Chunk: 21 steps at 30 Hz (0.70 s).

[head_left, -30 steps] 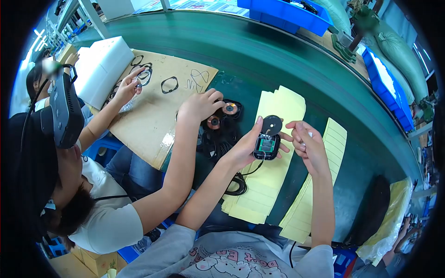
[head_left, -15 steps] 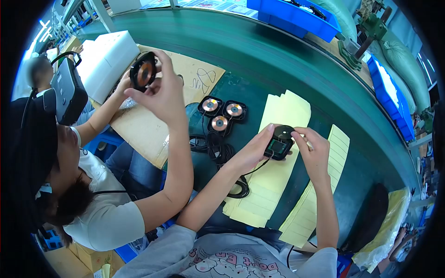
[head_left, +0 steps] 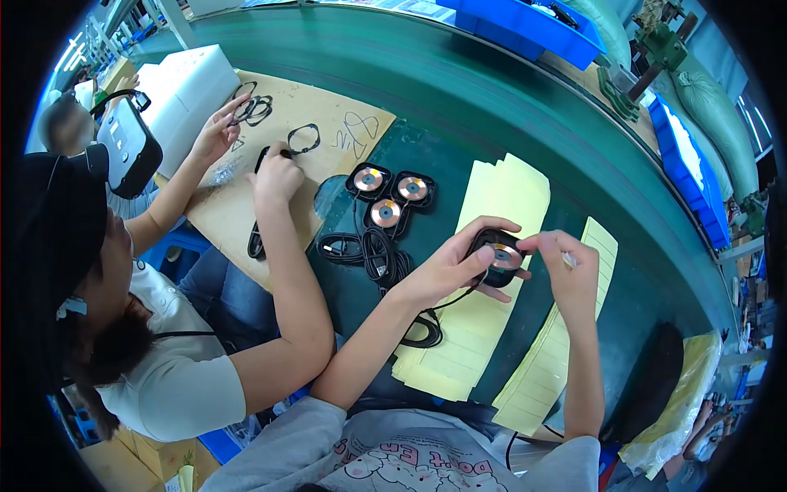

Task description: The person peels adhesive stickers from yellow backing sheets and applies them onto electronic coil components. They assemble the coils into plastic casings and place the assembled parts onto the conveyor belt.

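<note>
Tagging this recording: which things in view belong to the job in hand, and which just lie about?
Likely job items:
coil unit in the left hand
its black cable
three similar units

Apparently lying about:
yellow sheets
white block
blue bin

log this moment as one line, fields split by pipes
left hand: holding black coil device | right hand: at its edge | three similar devices: on green surface | yellow sheets: below device

At centre left, three copper-coil units [head_left: 385, 215], looped cables [head_left: 383, 261] and a co-worker's bent arm [head_left: 291, 279] bar a sideways path from the left hand [head_left: 459, 266]. Green tabletop [head_left: 525, 318] between the yellow paper stacks [head_left: 459, 344], right of centre, gives a hand room, as does the green belt [head_left: 410, 74] across the top, below the blue bin [head_left: 502, 33].
</note>
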{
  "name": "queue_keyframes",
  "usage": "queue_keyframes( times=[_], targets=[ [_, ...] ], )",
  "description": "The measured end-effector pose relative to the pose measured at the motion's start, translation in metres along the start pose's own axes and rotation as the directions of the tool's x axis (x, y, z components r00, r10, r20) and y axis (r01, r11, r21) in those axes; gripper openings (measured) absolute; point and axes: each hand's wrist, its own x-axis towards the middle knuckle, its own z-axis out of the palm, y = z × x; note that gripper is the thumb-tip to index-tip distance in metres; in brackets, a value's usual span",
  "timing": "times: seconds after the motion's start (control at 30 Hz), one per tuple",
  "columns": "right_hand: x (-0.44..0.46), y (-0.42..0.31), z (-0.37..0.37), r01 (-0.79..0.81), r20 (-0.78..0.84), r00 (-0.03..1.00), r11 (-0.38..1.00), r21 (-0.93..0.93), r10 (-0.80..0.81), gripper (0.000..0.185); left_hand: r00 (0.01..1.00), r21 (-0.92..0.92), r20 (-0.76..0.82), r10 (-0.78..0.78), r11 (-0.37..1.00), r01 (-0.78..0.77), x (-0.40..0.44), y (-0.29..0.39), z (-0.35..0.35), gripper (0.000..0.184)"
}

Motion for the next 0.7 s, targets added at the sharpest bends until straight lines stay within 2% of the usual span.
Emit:
queue_keyframes(
  times=[0.03, 0.13, 0.23, 0.43, 0.7],
  targets=[
    [0.0, -0.005, -0.003, -0.062, 0.058, 0.996, 0.998, 0.013, 0.061, 0.02, 1.0, -0.016, 0.025, 0.001, 1.0, 0.0, 0.0, 0.001, 0.0, 0.072],
    [0.001, -0.009, -0.012, -0.233, 0.233, 0.946, 0.973, 0.0, 0.226, 0.02, 0.994, 0.088, 0.0, 0.107, 0.99, -0.107, 0.001, -0.005, 0.0, 0.073],
    [0.001, -0.006, -0.013, -0.302, 0.285, 0.927, 0.934, 0.188, 0.242, 0.02, 0.995, 0.041, 0.021, 0.097, 0.994, -0.098, 0.0, -0.006, 0.001, 0.074],
    [0.0, -0.012, -0.013, -0.349, 0.211, 0.929, 0.911, 0.221, 0.305, 0.023, 0.997, 0.023, -0.033, 0.07, 0.997, -0.069, 0.0, -0.004, 0.005, 0.065],
    [-0.006, -0.002, -0.006, -0.243, 0.086, 0.969, 0.955, 0.172, 0.231, 0.024, 0.998, -0.052, -0.061, 0.024, 0.998, -0.027, 0.001, -0.004, 0.008, 0.046]
  ],
)
